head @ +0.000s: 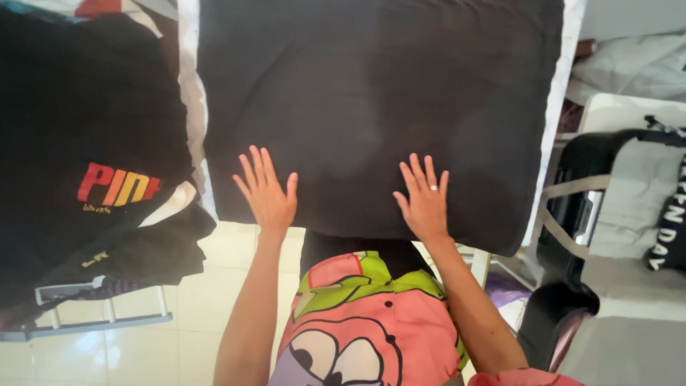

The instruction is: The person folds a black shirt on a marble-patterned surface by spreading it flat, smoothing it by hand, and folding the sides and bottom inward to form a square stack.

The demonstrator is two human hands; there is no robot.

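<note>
A large black cloth lies spread flat over a board in front of me. My left hand rests palm down on its near left part, fingers spread. Flat on the near right part of the cloth is my right hand, fingers apart, a ring on one finger. Neither hand grips anything. The cloth's near edge hangs over my pink and green patterned shirt.
A pile of black garments, one with coloured lettering, lies on a rack at the left. A grey and black bag stands at the right beside white fabric. Pale floor tiles show below.
</note>
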